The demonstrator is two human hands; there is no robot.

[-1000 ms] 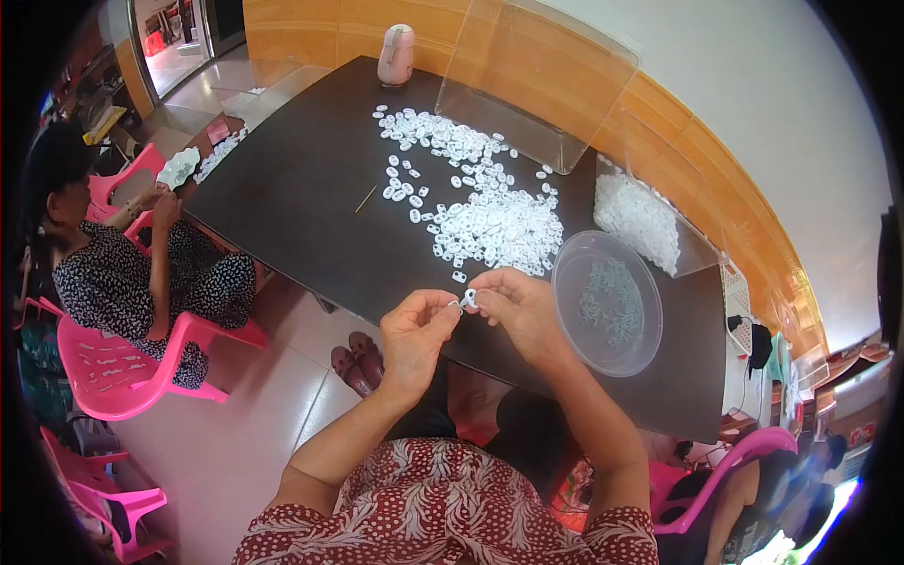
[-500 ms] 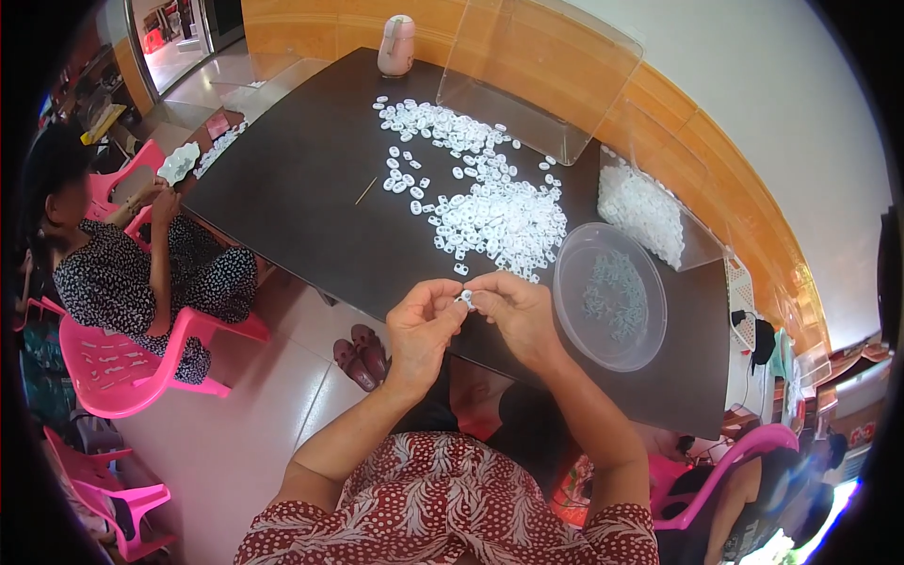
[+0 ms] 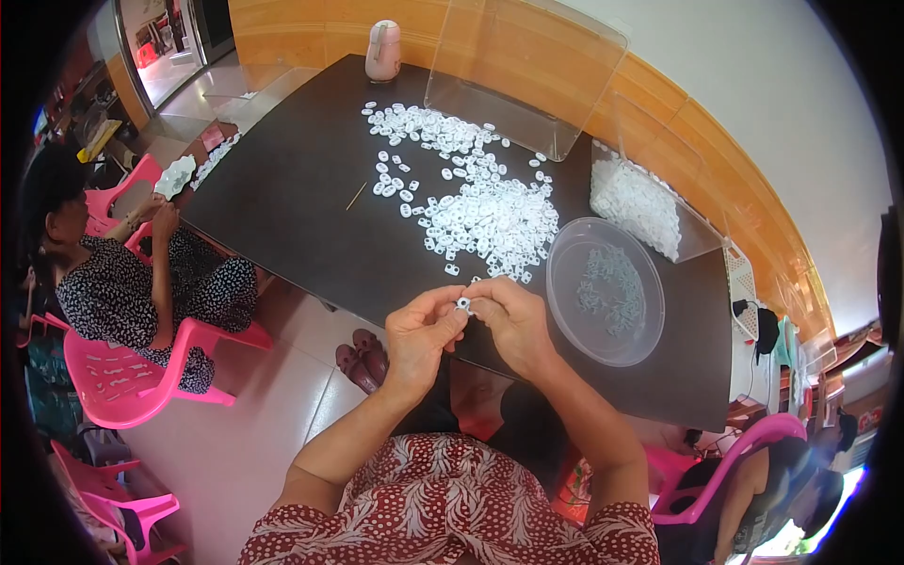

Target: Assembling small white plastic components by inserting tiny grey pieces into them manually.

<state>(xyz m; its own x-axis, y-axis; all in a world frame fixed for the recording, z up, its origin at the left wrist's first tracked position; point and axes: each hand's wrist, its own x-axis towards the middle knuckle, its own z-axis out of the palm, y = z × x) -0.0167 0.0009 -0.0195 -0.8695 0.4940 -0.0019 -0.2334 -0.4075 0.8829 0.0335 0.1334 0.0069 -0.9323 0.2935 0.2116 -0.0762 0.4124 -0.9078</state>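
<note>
Over the table's near edge, my left hand [image 3: 417,331] pinches a small white plastic piece [image 3: 463,303] with a dark hole between thumb and fingertips. My right hand [image 3: 516,325] closes on the same piece from the other side, thumb and fingers curled in. Whether a second tiny part sits in the right fingertips is hidden. Just beyond my hands spreads a heap of white oval two-holed plastic pieces [image 3: 494,226]. Right of it lies a round clear plastic tray [image 3: 568,325] holding tiny grey-blue parts [image 3: 617,282].
A clear bin of white parts [image 3: 636,209] lies at the back right, beside an upright clear plastic box [image 3: 527,75]. A pink flask [image 3: 383,52] stands at the far edge; a thin stick [image 3: 356,195] rests mid-table. At left another person [image 3: 122,282] sits on a pink chair [image 3: 122,386].
Both hands stay together at nearly the same spot, and the piece between the fingertips has turned slightly. The whole view has shifted a little.
</note>
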